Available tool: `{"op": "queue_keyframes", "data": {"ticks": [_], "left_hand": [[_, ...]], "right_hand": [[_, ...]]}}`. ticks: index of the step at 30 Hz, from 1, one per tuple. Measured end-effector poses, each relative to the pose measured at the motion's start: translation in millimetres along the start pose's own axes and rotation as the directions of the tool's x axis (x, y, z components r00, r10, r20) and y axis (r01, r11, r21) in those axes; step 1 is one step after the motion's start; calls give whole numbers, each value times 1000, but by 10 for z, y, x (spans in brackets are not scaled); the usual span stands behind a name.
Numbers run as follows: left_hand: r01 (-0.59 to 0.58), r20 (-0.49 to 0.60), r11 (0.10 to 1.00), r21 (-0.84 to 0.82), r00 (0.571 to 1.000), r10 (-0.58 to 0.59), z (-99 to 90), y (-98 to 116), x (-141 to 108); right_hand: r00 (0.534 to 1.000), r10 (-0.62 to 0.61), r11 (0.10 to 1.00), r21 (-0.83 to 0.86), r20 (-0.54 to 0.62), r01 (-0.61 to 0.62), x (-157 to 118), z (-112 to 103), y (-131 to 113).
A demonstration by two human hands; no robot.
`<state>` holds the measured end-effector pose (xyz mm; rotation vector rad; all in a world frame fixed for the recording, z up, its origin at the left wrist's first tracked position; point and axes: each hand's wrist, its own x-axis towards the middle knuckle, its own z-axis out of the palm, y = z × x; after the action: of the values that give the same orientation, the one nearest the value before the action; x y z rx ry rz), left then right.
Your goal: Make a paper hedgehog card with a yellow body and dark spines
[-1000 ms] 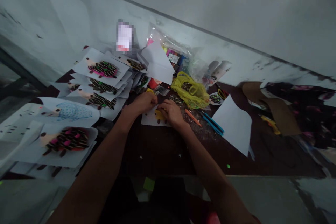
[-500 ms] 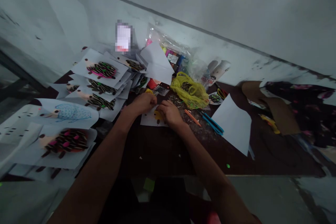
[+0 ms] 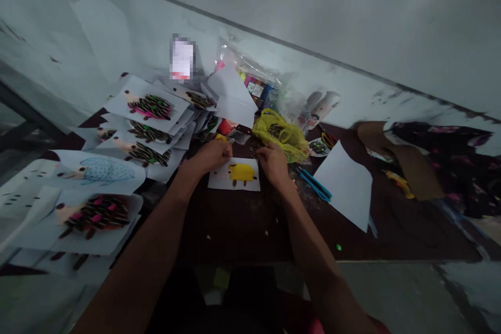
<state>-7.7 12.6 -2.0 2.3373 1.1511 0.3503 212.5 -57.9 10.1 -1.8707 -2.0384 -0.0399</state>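
Observation:
A small white card (image 3: pixel 214 181) lies on the dark table, bearing a yellow modelling-clay animal body (image 3: pixel 241 171) with brown feet. At the card's upper left corner rests my left hand (image 3: pixel 213 155), its fingers curled closed; whatever they hold is hidden. My right hand (image 3: pixel 274 164) is beyond the card's right edge, thumb and fingers pinched at a scatter of dark striped seeds (image 3: pixel 255 146), which look like sunflower seeds. Whether a seed is between those fingertips is too small to tell. Behind it sits a yellow plastic bag (image 3: pixel 287 141) with more seeds inside.
Stacked hedgehog pictures (image 3: pixel 151 107) covered in seeds fill the left side, near a blue hedgehog drawing (image 3: pixel 105 171). Blue-handled scissors (image 3: pixel 315 183) and a white sheet (image 3: pixel 346 182) lie to the right. Clear plastic packaging (image 3: pixel 250 68) leans against the wall.
My right hand has moved right, off the card to the loose seeds, uncovering the yellow clay body. It now covers the orange tool. My left hand stays at the card's corner.

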Motion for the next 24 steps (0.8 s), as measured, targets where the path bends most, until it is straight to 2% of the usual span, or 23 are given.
{"op": "queue_keyframes", "data": {"ticks": [11, 15, 20, 24], "left_hand": [[0, 11, 1000, -4, 1000, 0, -25, 15, -6], [2, 10, 1000, -4, 1000, -2, -26, 18, -6], [-3, 6, 999, -32, 1000, 3, -22, 12, -3], [9, -7, 999, -48, 1000, -10, -11, -2, -2]], "right_hand": [[992, -101, 993, -55, 80, 106, 190, 116, 81], [994, -89, 994, -56, 66, 93, 206, 147, 100], [998, -62, 993, 98, 4, 62, 146, 48, 27], [986, -165, 946, 284, 3, 158, -6, -40, -113]]}}
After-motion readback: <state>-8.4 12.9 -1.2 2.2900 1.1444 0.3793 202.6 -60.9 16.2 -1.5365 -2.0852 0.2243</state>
